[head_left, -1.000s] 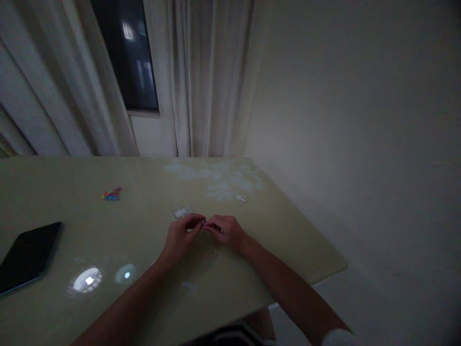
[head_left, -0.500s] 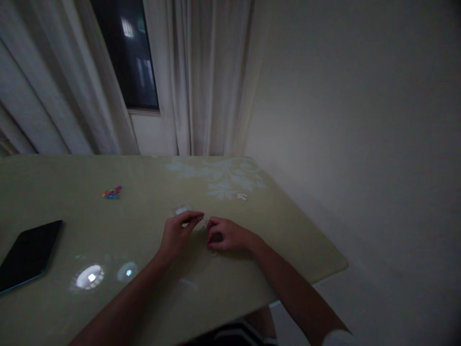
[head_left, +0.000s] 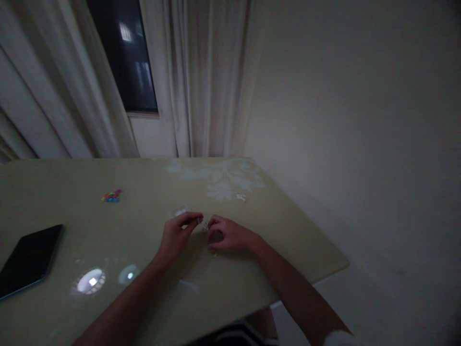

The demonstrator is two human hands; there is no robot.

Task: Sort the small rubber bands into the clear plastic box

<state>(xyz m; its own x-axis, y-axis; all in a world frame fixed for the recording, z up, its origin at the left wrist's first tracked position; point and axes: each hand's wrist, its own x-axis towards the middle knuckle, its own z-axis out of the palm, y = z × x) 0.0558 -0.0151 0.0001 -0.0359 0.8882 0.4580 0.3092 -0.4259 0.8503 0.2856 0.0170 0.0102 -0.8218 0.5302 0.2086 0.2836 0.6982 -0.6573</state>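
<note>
My left hand [head_left: 176, 233] is over the tabletop, thumb and forefinger pinched on a small whitish piece [head_left: 199, 220] too tiny to name. Just right of it, my right hand [head_left: 228, 234] rests low with fingers curled round toward the thumb; what they hold, if anything, is hidden. Small pale bits [head_left: 205, 226] lie between the two hands, by the right fingertips. A small yellowish item [head_left: 213, 254] lies below the right thumb. Behind the left fingers is a flat clear packet [head_left: 180, 210] with a white patch.
The glossy table [head_left: 144, 178] has a rounded right corner. A heap of small colourful pieces [head_left: 112, 196] sits toward the back left. Several small white pieces [head_left: 241, 197] lie beyond my right hand. A dark tablet [head_left: 30, 259] lies at the left. Curtains [head_left: 212, 77] hang behind.
The whitish piece in my left fingertips has turned slightly. My right forefinger has shifted a little over the pale bits. The view has tipped slightly.
</note>
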